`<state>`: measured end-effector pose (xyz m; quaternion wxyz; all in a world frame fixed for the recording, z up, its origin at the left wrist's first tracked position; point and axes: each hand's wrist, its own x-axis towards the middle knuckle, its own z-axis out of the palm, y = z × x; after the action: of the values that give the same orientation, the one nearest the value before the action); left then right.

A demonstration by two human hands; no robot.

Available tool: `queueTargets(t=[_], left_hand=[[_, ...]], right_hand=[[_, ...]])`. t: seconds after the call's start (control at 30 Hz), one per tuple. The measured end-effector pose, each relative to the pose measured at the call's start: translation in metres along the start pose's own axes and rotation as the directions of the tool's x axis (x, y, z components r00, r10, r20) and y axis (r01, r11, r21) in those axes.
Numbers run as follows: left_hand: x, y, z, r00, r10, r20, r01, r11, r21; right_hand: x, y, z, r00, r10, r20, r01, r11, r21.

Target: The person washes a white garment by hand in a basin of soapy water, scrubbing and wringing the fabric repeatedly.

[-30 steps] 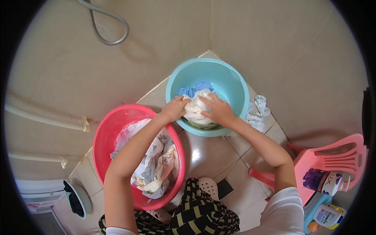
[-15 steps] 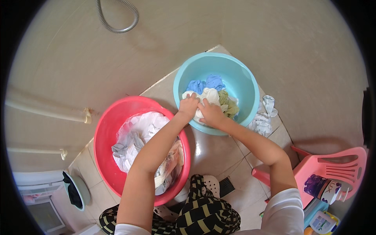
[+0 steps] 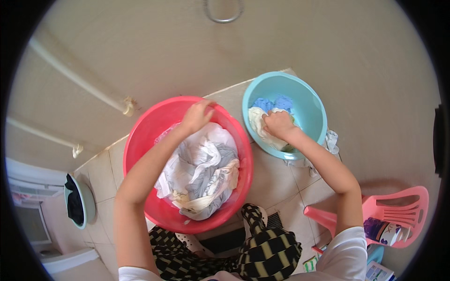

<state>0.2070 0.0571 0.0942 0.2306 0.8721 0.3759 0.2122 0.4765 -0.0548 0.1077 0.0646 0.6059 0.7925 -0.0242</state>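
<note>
Two hands split: your left hand (image 3: 198,115) grips grey-white cloth (image 3: 201,171) in round red plastic basin (image 3: 140,140); right hand (image 3: 277,124) presses white garment (image 3: 258,122) down in round turquoise plastic basin (image 3: 309,100), likely holding it steady.

This is a home bathroom or wash area used for hand laundry: the floor (image 3: 276,180) is laid with pale square tiles, the plain cream walls carry white pipes (image 3: 77,79), and a loop of shower hose (image 3: 223,11) hangs near the top. On the tiles sit a red plastic basin (image 3: 140,140) full of crumpled wet cloth and a turquoise basin (image 3: 311,100) with more clothes. A pink plastic chair (image 3: 398,213) stands at the right, and a washing machine (image 3: 70,203) at the left.
</note>
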Motion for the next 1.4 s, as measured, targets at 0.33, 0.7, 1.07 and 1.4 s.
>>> queueTargets(t=[0.33,0.7,1.07,1.4], left_hand=[[-0.134,-0.135,-0.083,0.853,-0.384,0.354,0.251,0.896,0.367],[-0.205,-0.195,-0.01,0.793,-0.593,0.141,0.468,0.74,0.484],[-0.18,-0.149,-0.057,0.705,-0.693,-0.147,0.657,0.717,-0.231],[-0.148,-0.091,-0.131,0.773,-0.627,-0.094,0.361,0.558,-0.748]], right_hand=[[0.111,-0.163,-0.038,0.898,-0.429,0.096,0.426,0.903,0.047],[0.222,-0.28,0.094,0.874,-0.447,0.189,0.39,0.878,0.278],[0.194,-0.276,0.123,0.896,-0.444,0.008,0.253,0.525,0.812],[0.157,-0.273,0.064,0.807,-0.515,0.289,-0.373,-0.065,0.926]])
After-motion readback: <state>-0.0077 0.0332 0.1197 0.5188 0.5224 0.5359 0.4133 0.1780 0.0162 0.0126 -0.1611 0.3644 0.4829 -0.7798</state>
